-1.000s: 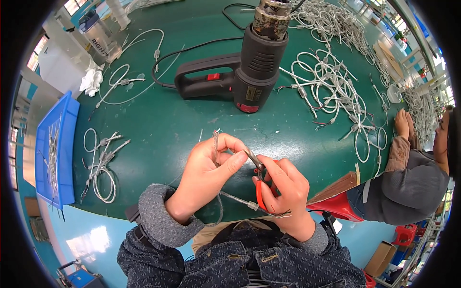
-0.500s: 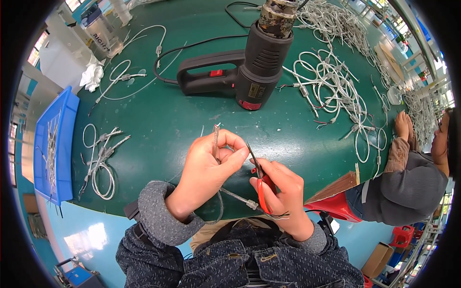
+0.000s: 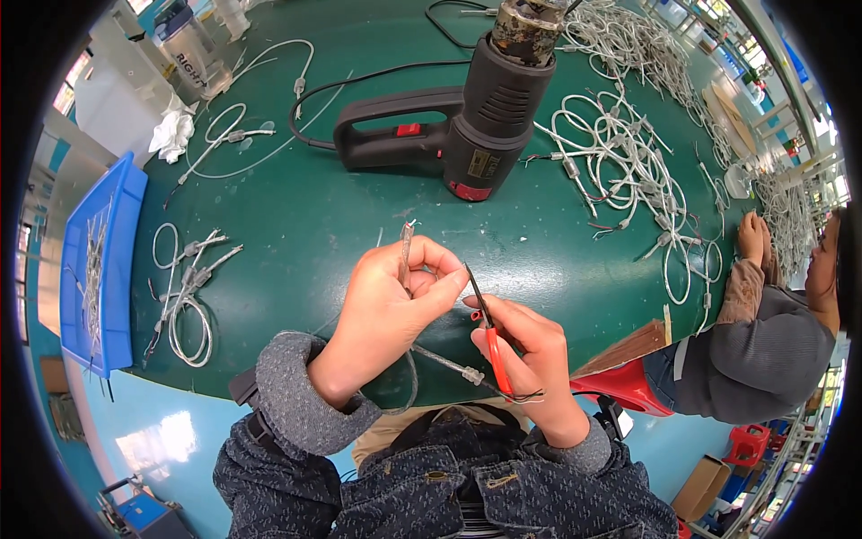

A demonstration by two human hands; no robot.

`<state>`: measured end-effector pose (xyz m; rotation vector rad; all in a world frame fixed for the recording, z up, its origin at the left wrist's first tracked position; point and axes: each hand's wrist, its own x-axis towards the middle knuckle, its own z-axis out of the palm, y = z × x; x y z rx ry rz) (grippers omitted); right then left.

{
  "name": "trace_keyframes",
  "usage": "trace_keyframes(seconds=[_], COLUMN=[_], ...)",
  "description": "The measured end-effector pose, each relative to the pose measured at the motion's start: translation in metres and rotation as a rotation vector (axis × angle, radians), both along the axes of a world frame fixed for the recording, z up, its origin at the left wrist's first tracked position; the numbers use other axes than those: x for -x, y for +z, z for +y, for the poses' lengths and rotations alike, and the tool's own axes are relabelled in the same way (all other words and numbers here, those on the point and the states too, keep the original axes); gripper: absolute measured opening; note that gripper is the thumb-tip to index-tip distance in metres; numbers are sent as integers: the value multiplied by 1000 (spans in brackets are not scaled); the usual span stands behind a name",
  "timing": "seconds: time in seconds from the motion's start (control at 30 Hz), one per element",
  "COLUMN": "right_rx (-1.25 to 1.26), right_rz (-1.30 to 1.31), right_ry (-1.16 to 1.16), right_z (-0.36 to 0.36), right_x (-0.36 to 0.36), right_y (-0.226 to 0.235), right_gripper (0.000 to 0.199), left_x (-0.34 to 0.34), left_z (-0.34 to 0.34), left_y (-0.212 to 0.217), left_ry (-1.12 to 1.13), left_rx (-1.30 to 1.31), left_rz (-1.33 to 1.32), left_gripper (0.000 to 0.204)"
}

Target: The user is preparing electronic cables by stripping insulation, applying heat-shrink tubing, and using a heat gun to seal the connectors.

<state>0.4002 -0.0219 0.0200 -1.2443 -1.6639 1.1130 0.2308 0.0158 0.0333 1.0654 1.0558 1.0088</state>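
Observation:
My left hand [image 3: 382, 301] is closed around a clear-jacketed grey cable [image 3: 407, 247], whose stripped tip sticks up above the fingers. Its thumb and forefinger pinch together beside the point of a pair of red-handled scissors [image 3: 498, 361] with thin dark blades. The scissors are in my right hand [image 3: 534, 350], pointing up and left; the fingers partly hide their handles. A cable with a grey bead-like block [image 3: 472, 375] runs below both hands, and its thin loose wires [image 3: 528, 395] cross my right palm. Whatever sits between my left fingertips is too small to make out.
A black heat gun [image 3: 485, 126] stands ahead on the green table [image 3: 332, 216]. Tangled white cables [image 3: 620, 171] lie right, a few more [image 3: 189, 296] left. A blue tray [image 3: 117, 269] with cables sits at the left edge. A co-worker [image 3: 763, 350] sits at the right.
The scene has shifted slightly in view. The scissors' red handle has swung a little to the right in my right hand. My left hand keeps its pinch on the cable.

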Motion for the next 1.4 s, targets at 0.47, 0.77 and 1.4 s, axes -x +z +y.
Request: trace_keyframes(seconds=[0.47,0.77,1.4], right_rx=[-295,-585,-637], right_rz=[-566,-462,-137], right_ry=[-189,-83,-137], right_z=[12,28,37], right_x=[-33,-24,11], right_y=[8,24,4], right_gripper=[32,30,12], left_x=[2,4,6], left_z=[1,1,0], left_y=[-2,1,5], left_ry=[-38,-136,-118], left_rx=[71,231,269], left_rz=[-44,-125,-241], left_gripper=[7,6,8])
